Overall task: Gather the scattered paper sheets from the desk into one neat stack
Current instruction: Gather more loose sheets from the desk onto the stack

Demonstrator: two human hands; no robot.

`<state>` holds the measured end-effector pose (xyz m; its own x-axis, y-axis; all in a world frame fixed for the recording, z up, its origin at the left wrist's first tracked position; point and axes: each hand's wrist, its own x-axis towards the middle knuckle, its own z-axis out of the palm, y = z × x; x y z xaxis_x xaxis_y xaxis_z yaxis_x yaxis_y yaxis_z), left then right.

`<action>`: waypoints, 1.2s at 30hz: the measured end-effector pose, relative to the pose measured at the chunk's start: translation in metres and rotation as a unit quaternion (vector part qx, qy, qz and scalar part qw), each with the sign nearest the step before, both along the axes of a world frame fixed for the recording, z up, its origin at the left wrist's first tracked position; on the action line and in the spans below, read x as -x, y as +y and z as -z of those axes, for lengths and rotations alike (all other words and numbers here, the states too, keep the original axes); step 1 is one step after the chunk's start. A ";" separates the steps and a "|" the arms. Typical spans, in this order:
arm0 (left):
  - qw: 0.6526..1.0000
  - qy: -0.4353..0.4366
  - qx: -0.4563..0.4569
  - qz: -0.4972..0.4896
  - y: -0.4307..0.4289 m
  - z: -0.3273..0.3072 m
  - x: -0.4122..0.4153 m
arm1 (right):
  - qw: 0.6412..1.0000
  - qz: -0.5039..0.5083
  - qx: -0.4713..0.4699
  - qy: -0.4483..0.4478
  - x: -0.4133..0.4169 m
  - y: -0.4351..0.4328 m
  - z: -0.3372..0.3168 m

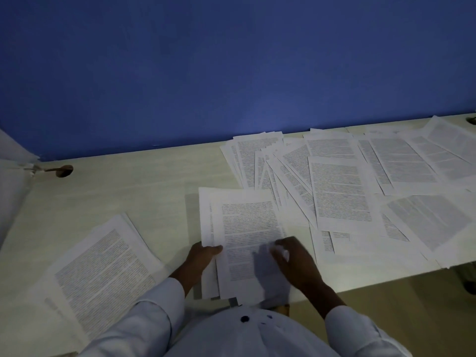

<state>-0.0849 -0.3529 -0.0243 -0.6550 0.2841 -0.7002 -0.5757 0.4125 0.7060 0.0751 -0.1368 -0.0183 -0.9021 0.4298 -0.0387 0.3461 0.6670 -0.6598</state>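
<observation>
Gripping paper stack [244,228] edge: left hand [203,256], thumb on top; right hand [296,261] atop stack, grip unclear

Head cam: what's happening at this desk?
A person is gathering printed sheets. The left hand grips the left edge of a rough pile right in front of them, while the right hand rests on its top sheet, too blurred to tell how the fingers lie. A second pile sits on the desk to the left. Many scattered sheets overlap on the right, not yet collected.
</observation>
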 end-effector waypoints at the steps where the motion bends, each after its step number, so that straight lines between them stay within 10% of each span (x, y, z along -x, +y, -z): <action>1: 1.000 -0.005 -0.006 -0.005 -0.001 0.000 0.001 | 0.998 0.045 -0.035 -0.010 0.003 0.009 0.002; 6: 0.996 -0.067 -0.052 -0.021 0.004 0.000 -0.001 | 0.977 0.116 -0.079 -0.161 0.013 0.020 0.013; 18: 0.997 -0.024 -0.068 -0.030 0.019 0.002 0.014 | 0.985 0.147 -0.069 -0.061 0.017 0.050 0.002; 25: 0.991 -0.071 -0.109 -0.041 0.035 0.000 0.031 | 0.948 0.193 -0.136 -0.213 0.034 0.122 0.002; 36: 0.978 -0.107 -0.152 -0.092 0.060 -0.012 0.037 | 0.945 0.135 -0.207 -0.215 0.039 0.131 0.016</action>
<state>-0.1218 -0.2930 -0.0125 -0.5628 0.3920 -0.7277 -0.7679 0.0778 0.6358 0.0361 -0.0058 -0.0342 -0.6963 0.7008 -0.1550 0.7174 0.6862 -0.1201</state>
